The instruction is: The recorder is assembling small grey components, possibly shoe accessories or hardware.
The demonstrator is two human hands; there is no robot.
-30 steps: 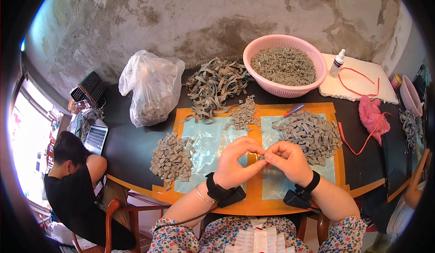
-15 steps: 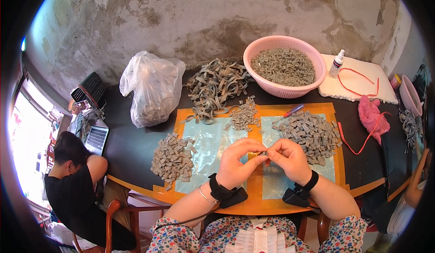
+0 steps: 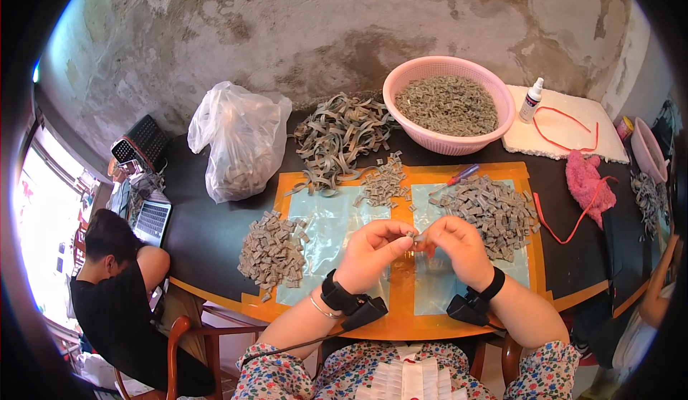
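Over the middle of the mat, my left hand [image 3: 374, 251] and my right hand [image 3: 456, 248] meet fingertip to fingertip. A small grey piece [image 3: 414, 237] shows in the pinch of my left thumb and finger. My right fingers are curled close beside it; what they hold, if anything, is hidden. Just right of my right hand lies a heap of small grey pieces [image 3: 494, 217]. Another grey heap [image 3: 272, 251] sits on the left, and a smaller cluster of pale pieces [image 3: 385, 180] lies beyond my hands.
Grey strips [image 3: 342, 138] tangle at the back, between a white plastic bag [image 3: 240, 138] and a pink basket [image 3: 450, 142] of small pieces. A pen [image 3: 463, 174] touches the right heap. Farther right are a foam board [image 3: 566, 138], bottle [image 3: 531, 100] and pink plush cloth [image 3: 589, 189]. A person [image 3: 122, 292] sits left.
My left hand has shifted slightly left and down, and the grey piece in its pinch shows more clearly. My right fingers have curled a little and parted slightly from the left thumb.
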